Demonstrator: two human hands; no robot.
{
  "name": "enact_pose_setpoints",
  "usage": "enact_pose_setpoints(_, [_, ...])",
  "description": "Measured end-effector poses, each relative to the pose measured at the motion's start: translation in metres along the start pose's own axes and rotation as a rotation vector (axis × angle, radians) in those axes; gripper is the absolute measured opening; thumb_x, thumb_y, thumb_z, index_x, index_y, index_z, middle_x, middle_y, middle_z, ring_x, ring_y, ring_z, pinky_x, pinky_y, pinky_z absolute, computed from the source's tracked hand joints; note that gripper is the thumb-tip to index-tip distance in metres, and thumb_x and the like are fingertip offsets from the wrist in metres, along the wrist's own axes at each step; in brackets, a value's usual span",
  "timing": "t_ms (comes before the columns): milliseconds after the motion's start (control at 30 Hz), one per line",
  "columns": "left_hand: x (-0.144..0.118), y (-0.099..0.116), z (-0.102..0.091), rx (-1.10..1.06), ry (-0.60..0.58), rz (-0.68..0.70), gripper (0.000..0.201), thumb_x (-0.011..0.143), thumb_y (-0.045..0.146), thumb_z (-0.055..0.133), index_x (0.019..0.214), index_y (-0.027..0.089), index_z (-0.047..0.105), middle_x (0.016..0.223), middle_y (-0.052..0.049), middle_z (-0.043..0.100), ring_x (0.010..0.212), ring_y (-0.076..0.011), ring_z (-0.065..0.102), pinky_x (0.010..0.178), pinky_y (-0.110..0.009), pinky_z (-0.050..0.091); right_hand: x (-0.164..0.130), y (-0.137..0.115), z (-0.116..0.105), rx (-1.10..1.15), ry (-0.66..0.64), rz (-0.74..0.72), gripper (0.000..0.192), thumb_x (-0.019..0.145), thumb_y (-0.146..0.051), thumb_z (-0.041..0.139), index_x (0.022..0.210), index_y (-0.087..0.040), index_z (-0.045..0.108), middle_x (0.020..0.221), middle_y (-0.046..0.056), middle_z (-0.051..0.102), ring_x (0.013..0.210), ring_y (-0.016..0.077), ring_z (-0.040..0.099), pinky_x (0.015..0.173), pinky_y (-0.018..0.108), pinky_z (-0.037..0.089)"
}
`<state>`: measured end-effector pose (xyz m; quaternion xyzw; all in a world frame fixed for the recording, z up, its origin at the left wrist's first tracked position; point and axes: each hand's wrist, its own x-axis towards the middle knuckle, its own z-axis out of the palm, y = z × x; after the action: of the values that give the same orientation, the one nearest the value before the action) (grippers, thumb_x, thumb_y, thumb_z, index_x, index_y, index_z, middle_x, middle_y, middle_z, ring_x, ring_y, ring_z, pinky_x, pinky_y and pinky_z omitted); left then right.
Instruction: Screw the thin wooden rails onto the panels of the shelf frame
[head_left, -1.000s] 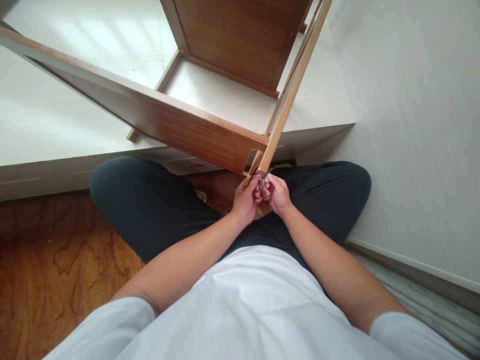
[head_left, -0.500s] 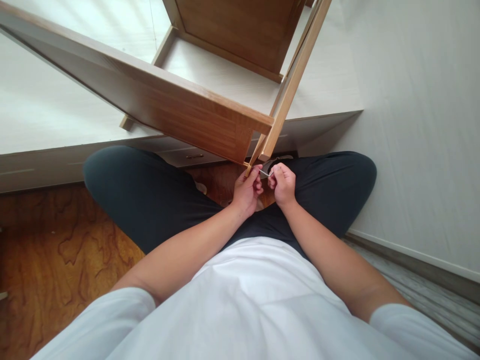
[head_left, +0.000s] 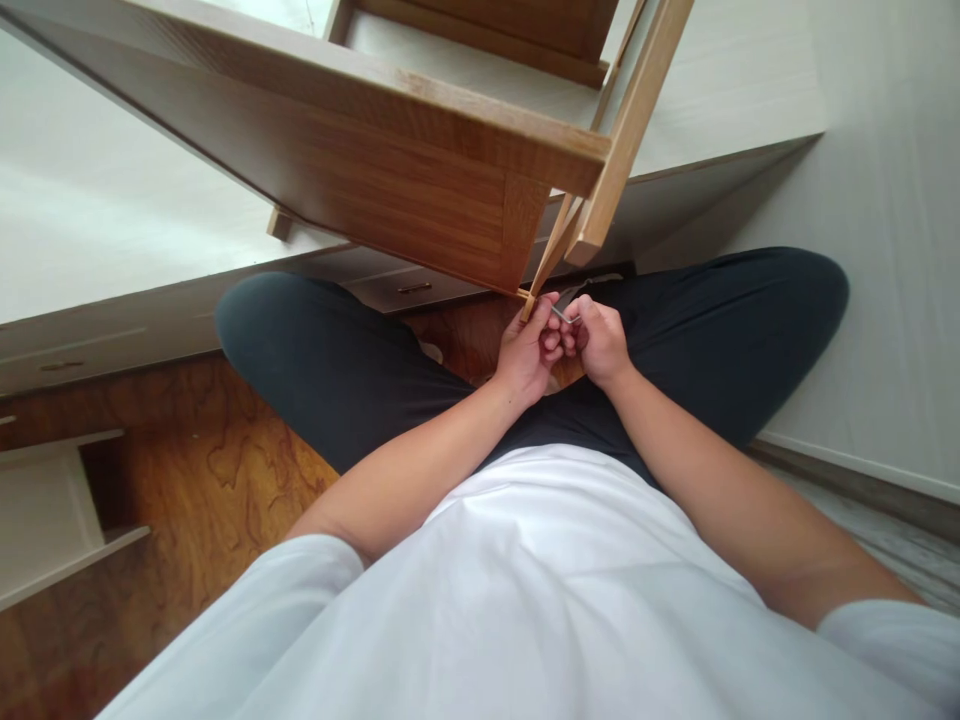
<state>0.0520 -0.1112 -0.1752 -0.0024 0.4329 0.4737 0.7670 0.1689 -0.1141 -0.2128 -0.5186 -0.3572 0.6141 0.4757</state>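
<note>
A wooden furniture frame leans over my crossed legs, its corner post ending just above my hands. My left hand pinches the tip of a thin wooden slat at the frame's lower corner. My right hand is closed on a small metal hex key, whose free end points at the left hand's fingertips. The two hands touch each other, low under the frame's corner.
A white platform with drawers runs behind the frame. A white wall stands close on the right. An open white drawer or shelf unit sits at the left on the wood-grain floor.
The view has shifted, so the frame looks nearer and larger and the white unit at left has come into view. My hands, slightly apart half a second ago, have come together again.
</note>
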Motion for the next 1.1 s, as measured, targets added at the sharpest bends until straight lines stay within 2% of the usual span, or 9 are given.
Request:
enact_pose_setpoints(100, [-0.002,0.001,0.001,0.016,0.016,0.000,0.026,0.082,0.037,0.082,0.096,0.018,0.071,0.066,0.006,0.054,0.047,-0.0022,0.046,0.041,-0.015,0.027,-0.001,-0.001,0.000,0.002,-0.008,0.029,0.056,0.085,-0.074,0.062,0.070,-0.020,0.061,0.053,-0.002,0.054,0.041,0.0096,0.044,0.037,0.022,0.035])
enact_pose_setpoints(267, [-0.001,0.000,0.000,0.004,-0.036,0.038,0.031,0.079,0.039,0.084,0.095,0.018,0.069,0.064,0.004,0.058,0.047,-0.0048,0.050,0.040,-0.016,0.029,-0.004,-0.003,0.001,0.001,-0.068,0.019,0.055,0.088,-0.071,0.061,0.067,-0.020,0.059,0.055,-0.001,0.057,0.043,0.0094,0.043,0.040,0.022,0.036])
enact_pose_setpoints(467, [-0.001,0.000,0.001,0.038,-0.012,0.037,0.034,0.076,0.040,0.085,0.097,0.019,0.070,0.073,0.002,0.066,0.051,-0.0048,0.052,0.042,-0.016,0.030,-0.002,-0.004,0.003,-0.021,0.018,0.004,0.053,0.088,-0.072,0.059,0.071,-0.022,0.056,0.054,-0.003,0.053,0.042,0.0103,0.041,0.038,0.023,0.034])
enact_pose_setpoints(667, [0.000,0.000,-0.002,0.006,-0.041,0.050,0.037,0.072,0.038,0.087,0.099,0.019,0.071,0.083,-0.001,0.072,0.056,-0.0059,0.055,0.045,-0.016,0.033,-0.002,-0.011,0.009,-0.085,0.087,-0.079,0.045,0.092,-0.063,0.060,0.074,-0.024,0.052,0.052,-0.006,0.046,0.042,0.0100,0.039,0.040,0.022,0.031])
enact_pose_setpoints(900, [0.002,-0.001,-0.005,-0.012,-0.022,0.028,0.038,0.073,0.038,0.087,0.103,0.020,0.072,0.087,-0.001,0.073,0.058,-0.0062,0.055,0.045,-0.017,0.033,-0.004,-0.008,0.007,-0.271,0.173,-0.229,0.034,0.095,-0.057,0.060,0.086,-0.024,0.064,0.060,-0.005,0.050,0.052,0.0122,0.045,0.051,0.024,0.039])
enact_pose_setpoints(1100, [0.002,-0.001,-0.006,0.022,-0.018,0.041,0.037,0.074,0.039,0.086,0.104,0.022,0.072,0.087,-0.001,0.072,0.057,-0.0060,0.053,0.045,-0.017,0.034,-0.001,-0.005,0.003,-0.318,0.225,-0.253,0.029,0.094,-0.050,0.065,0.094,-0.023,0.075,0.064,-0.002,0.057,0.055,0.0142,0.049,0.055,0.027,0.042])
